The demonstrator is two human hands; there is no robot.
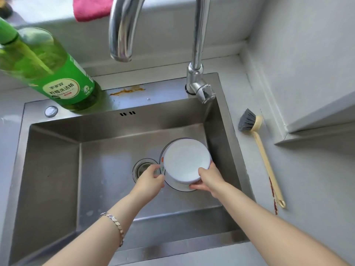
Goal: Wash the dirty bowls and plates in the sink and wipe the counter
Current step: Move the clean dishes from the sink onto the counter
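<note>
Two dishes held; washing step judged just begun.
An upturned bowl [185, 160] is stacked on a plate [179, 188] at the right of the sink [53, 169] floor. The bowl's near edge is gripped by the right hand [208, 179], fingers curled round it; the plate's left rim appears pinched by the left hand [148, 179]. No water is seen at the faucet [123, 31]; next, water and the brush [257, 143] on the table [307, 179] are needed.

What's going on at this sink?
A person has both hands down in the steel sink. The right hand holds a white bowl over a plate; the left hand holds the plate's rim. No water runs from the tap, and the dish brush lies untouched on the counter.
</note>
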